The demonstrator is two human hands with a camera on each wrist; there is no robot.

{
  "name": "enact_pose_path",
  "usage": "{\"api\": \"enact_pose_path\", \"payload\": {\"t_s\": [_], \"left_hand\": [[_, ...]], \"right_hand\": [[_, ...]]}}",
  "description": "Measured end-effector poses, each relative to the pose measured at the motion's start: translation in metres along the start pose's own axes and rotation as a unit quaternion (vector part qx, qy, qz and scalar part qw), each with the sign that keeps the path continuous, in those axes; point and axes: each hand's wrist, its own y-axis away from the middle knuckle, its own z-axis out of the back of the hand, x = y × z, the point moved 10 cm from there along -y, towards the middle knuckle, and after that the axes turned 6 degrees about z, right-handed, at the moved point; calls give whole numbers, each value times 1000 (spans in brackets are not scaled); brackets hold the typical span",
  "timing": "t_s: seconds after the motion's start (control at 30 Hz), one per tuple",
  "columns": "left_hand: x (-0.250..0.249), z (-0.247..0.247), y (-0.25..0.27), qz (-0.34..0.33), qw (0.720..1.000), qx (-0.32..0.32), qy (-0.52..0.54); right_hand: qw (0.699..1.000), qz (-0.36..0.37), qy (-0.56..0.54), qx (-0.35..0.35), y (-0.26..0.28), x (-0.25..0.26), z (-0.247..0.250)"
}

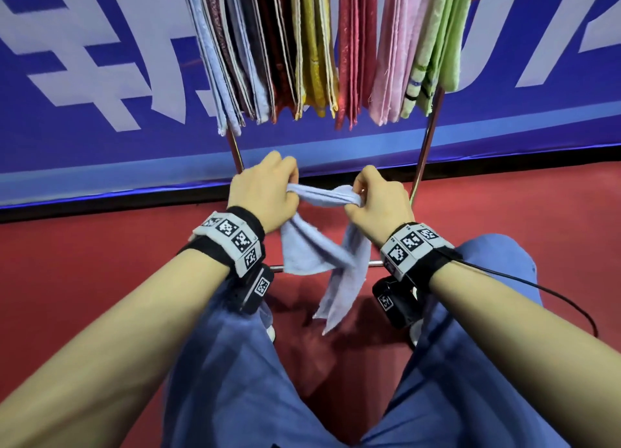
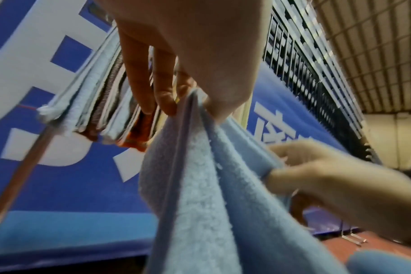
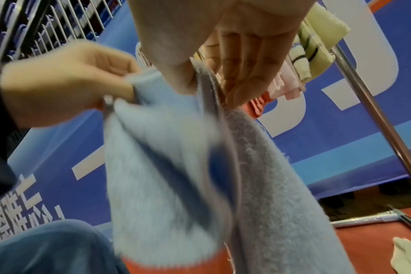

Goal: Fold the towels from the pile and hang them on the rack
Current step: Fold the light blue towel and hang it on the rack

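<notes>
Rack [image 1: 426,152] nearly full; one blue towel [image 1: 316,252] unfolded.
Your left hand [image 1: 265,188] and right hand [image 1: 379,199] each kept a pinching grip on its top edge.

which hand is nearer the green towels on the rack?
Right. The right hand sits below and left of the green towels; the left hand is farther left.
</notes>
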Motion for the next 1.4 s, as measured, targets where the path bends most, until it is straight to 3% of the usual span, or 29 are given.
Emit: {"api": "enact_pose_path", "payload": {"t_s": [0.17, 0.43, 0.57, 0.67, 0.87, 1.17, 1.4], "left_hand": [[-8, -51, 25, 10, 996, 87, -16], [-60, -36, 16, -2, 985, 41, 167], [-71, -26, 1, -53, 990, 39, 122], [-83, -14, -2, -92, 989, 34, 112], [-81, 6, -2, -92, 992, 16, 85], [-14, -27, 7, -13, 995, 89, -52], [-35, -46, 24, -34, 996, 76, -22]], "right_hand": [[996, 63, 52, 22, -6, 27, 3], [992, 81, 93, 40, -3, 44, 3], [995, 52, 80, 18, -2, 26, 13], [992, 27, 113, 44, 5, 2, 0], [976, -20, 193, 101, 10, -27, -21], [966, 67, 208, 135, -8, 0, -9], [964, 100, 199, 148, -5, 22, -13]]}}
